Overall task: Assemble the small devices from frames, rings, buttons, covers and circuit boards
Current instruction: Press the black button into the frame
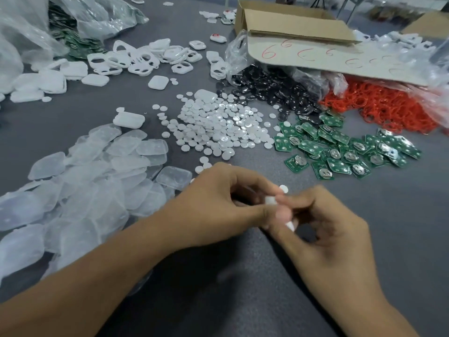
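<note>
Low over the matte grey table (364, 215), the left hand (218, 203) and right hand (323, 227) meet, both with fingers curled and pinching a small white plastic piece (270, 200), blurred between the fingertips. Beyond lie heaps: translucent covers (85, 190) with rounded corners at left, round white buttons (218, 127), green circuit boards (340, 149), thin red rings (388, 110) and white frames (145, 59).
</note>
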Motion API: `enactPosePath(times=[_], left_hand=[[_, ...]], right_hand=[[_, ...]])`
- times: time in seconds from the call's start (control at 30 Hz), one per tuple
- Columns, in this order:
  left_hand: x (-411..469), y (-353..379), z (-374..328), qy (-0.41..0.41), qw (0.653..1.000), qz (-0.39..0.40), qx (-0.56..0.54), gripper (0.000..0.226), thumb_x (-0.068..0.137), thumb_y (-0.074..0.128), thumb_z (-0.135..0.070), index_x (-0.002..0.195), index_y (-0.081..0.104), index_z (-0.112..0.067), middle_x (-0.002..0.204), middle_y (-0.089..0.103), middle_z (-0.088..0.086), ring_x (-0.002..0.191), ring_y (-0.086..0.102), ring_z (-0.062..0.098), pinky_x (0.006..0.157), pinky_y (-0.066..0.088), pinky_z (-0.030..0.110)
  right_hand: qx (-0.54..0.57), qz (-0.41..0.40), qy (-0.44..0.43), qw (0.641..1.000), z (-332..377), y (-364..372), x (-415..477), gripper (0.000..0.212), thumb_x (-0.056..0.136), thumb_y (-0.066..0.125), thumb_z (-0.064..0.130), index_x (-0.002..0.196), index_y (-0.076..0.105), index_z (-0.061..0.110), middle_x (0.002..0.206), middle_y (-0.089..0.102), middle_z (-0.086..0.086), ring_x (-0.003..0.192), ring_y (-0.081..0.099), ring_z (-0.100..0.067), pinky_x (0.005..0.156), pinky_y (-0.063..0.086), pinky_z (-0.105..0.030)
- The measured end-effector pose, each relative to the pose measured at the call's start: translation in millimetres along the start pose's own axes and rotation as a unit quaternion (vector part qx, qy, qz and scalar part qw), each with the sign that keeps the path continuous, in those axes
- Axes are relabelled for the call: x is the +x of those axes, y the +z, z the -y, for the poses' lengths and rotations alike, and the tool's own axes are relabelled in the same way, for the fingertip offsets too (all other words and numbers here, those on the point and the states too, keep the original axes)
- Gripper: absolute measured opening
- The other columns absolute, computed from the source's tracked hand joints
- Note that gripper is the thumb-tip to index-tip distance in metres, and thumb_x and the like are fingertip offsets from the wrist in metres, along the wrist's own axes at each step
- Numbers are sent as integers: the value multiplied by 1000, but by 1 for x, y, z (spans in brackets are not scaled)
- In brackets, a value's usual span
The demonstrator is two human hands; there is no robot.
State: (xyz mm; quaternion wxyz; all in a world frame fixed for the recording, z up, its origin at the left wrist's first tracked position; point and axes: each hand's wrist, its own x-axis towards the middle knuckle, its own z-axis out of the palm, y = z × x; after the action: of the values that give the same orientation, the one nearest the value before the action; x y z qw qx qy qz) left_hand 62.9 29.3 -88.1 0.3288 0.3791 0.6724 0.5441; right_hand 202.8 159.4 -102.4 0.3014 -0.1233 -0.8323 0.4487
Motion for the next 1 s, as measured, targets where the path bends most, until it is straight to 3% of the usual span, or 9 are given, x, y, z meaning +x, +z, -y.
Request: enactPosePath(times=[0.13, 0.27, 0.33, 0.43, 0.57, 0.63, 0.73, 0.83, 1.0], left_hand=[[1, -11, 5, 3, 999, 41, 11, 42, 80, 79, 10, 117, 74, -9, 104, 78, 5, 102, 74, 18, 94, 59, 32], [0, -17, -1, 16, 992, 98, 74, 45, 85, 76, 8, 124, 72, -17, 106, 78, -4, 90, 70, 0, 75, 49, 14], [-1, -20, -6, 16, 990, 116, 75, 46, 88, 77, 0, 129, 70, -20, 111, 77, -7, 92, 69, -3, 76, 48, 12], [8, -28, -18, 74, 993, 4, 93, 36, 89, 77, -6, 120, 74, -25, 108, 77, -13, 99, 71, 0, 82, 52, 12], [64, -30, -43, 85, 961, -177, 196, 22, 89, 73, -13, 99, 77, -32, 87, 75, -17, 76, 68, -5, 65, 46, 5], [107, -27, -46, 54, 947, -198, 248, 20, 90, 70, -12, 103, 78, -24, 91, 75, -9, 77, 67, 0, 70, 48, 12], [167, -22, -39, -2, 922, -204, 330, 30, 90, 60, -3, 109, 77, -18, 100, 75, 8, 92, 70, 23, 86, 57, 34], [202, -24, -27, -36, 899, -170, 403, 31, 87, 56, 0, 105, 77, -14, 94, 73, 11, 92, 70, 29, 84, 59, 40], [207, -35, -20, -30, 933, -148, 325, 31, 88, 57, 2, 111, 73, -13, 93, 75, 8, 88, 72, 21, 87, 59, 37]], right_hand=[[-66, 75, -69, 993, 1, -4, -2, 32, 70, 89, 10, 97, 76, 24, 104, 71, 9, 94, 69, -7, 80, 49, -14], [-21, 66, -54, 996, 13, -5, -5, 27, 70, 85, 15, 93, 79, 28, 101, 71, 5, 83, 70, -13, 68, 51, -18], [0, 51, -39, 998, 19, -9, 0, 21, 72, 83, 19, 89, 79, 30, 96, 71, 4, 75, 67, -17, 62, 51, -21], [-4, 50, 5, 999, 20, -22, 24, 14, 82, 81, 25, 91, 78, 34, 85, 70, 2, 66, 64, -13, 59, 50, -23], [-111, 62, 38, 991, 6, -21, 95, 17, 87, 72, 17, 95, 75, 32, 80, 73, 14, 68, 66, -3, 64, 50, -21], [-206, 43, 48, 976, -6, -11, 138, 18, 88, 67, 17, 101, 75, 26, 82, 72, 15, 72, 66, -2, 68, 49, -21], [-299, 57, 84, 949, -27, 1, 194, 24, 88, 65, 15, 110, 75, 17, 97, 74, -3, 90, 67, -21, 81, 53, -31], [-370, 117, 124, 913, -43, 9, 223, 17, 86, 69, 20, 99, 75, 12, 91, 72, -10, 89, 67, -28, 74, 53, -34], [-342, 100, 103, 929, -50, 2, 232, 21, 80, 78, 22, 100, 77, 17, 94, 74, -5, 89, 68, -21, 81, 58, -35]])
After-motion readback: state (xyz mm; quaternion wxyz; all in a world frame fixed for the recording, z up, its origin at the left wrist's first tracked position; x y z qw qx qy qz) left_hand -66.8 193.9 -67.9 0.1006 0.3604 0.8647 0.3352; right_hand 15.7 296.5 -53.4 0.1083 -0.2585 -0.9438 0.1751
